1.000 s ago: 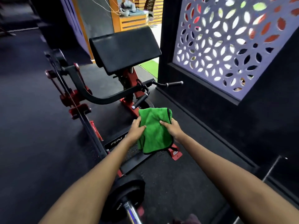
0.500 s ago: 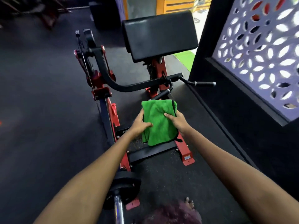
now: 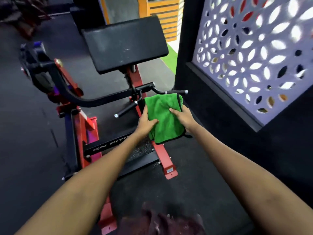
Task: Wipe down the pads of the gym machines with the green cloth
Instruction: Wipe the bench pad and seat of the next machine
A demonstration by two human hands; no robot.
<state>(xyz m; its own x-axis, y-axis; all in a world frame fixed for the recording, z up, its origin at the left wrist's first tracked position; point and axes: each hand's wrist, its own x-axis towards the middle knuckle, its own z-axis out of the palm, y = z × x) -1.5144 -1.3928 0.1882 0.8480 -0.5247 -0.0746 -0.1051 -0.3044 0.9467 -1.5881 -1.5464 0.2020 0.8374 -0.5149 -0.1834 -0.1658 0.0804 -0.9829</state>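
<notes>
Green cloth point(image 3: 163, 118) hangs folded between both hands, left hand point(image 3: 145, 122) and right hand point(image 3: 183, 117) pinching its sides. Over the last second the black pad point(image 3: 124, 44) has drawn closer ahead, unwiped, nearly within reach.

Dark rubber floor point(image 3: 30, 150) carries red-framed machine point(image 3: 83, 126); green turf strip point(image 3: 171, 58) beyond.

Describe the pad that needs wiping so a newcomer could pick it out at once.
Start at the red-framed machine beside the patterned cut-out wall panel. Its slanted pad tops the red post, above the black handlebar. It is the only broad, flat black cushion there; the other black parts are thin bars.
</notes>
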